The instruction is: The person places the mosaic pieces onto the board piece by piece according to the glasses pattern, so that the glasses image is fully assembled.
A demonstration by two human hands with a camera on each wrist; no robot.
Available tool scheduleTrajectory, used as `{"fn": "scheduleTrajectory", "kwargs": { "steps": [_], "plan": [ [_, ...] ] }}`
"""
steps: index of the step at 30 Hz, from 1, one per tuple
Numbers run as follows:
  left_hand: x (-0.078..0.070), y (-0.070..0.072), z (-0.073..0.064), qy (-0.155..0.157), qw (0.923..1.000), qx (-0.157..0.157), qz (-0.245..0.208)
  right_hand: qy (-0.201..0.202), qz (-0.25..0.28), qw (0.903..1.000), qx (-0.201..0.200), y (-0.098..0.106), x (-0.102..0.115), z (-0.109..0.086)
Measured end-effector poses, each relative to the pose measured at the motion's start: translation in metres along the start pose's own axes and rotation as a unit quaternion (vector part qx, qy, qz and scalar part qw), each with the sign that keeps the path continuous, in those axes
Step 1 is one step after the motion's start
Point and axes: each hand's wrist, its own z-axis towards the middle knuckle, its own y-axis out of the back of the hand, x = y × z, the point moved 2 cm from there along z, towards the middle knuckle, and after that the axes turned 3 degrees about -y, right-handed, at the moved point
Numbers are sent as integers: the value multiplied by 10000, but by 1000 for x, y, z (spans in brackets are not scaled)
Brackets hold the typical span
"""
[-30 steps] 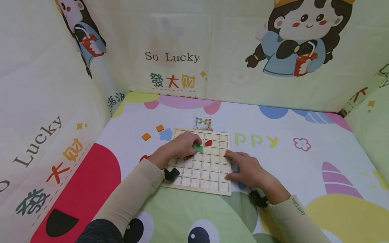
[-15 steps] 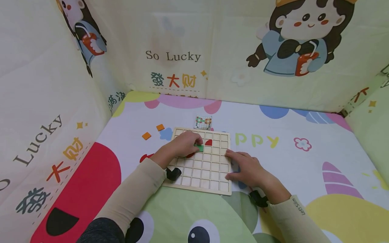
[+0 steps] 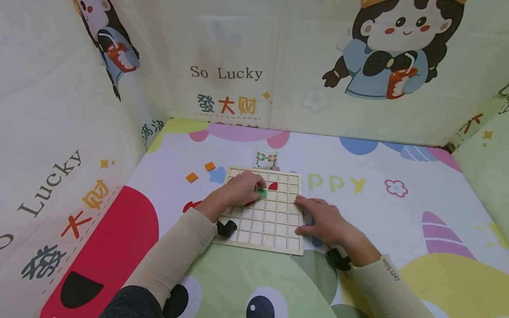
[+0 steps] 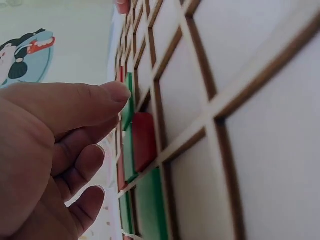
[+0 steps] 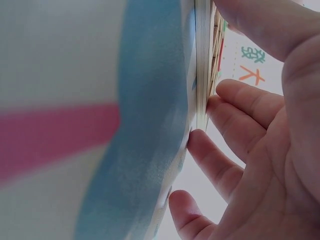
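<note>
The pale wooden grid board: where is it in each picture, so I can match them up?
Head: the pale wooden grid board lies just below centre.
Left wrist: it fills the right side, slanted and close.
Right wrist: seen edge-on, a narrow strip upper right of centre.
Shared landmark: the cream printed wall cloth.

Green tile point(image 3: 263, 193) in your left hand point(image 3: 241, 188), at the wooden grid board point(image 3: 269, 228).
Tile: thin, plain green, toward 12 o'clock from board centre, pinched by your thumb and finger; full seating unclear. Board: pale, squarish, raised lattice, lying flat; your right hand point(image 3: 323, 219) touches its rim at 3 o'clock, fingers spread.
</note>
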Motion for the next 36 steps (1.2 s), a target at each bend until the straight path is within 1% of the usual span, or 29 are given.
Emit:
{"fn": "scheduleTrajectory", "kwargs": {
  "steps": [5, 9, 12, 20, 24, 28, 31, 34, 36],
  "plan": [
    [0, 8, -7, 87, 9999, -56, -9, -2, 14, 10000, 9, 0, 0, 0],
    [1, 15, -14, 99, 9998, -192, 36, -43, 26, 10000, 29, 0, 0, 0],
    [3, 20, -19, 119, 9995, -280, -15, -55, 34, 10000, 34, 0, 0, 0],
    [11, 31, -42, 340, 9982, -423, -269, -51, 86, 9999, 45, 0, 1, 0],
    [16, 35, -54, 491, 9973, -484, -256, -66, 125, 9999, 52, 0, 1, 0],
    [24, 40, -66, 500, 9965, -612, -267, -83, 115, 9999, 66, 0, 2, -1],
    [31, 44, -77, 602, 9953, -722, -254, -97, 105, 9999, 73, 1, 2, -1],
    [39, 47, -88, 787, 9933, -817, -225, -118, 109, 9998, 84, 1, 3, -1],
    [45, 47, -94, 822, 9926, -880, -163, -114, 104, 9998, 86, 1, 4, -1]
  ]
}}
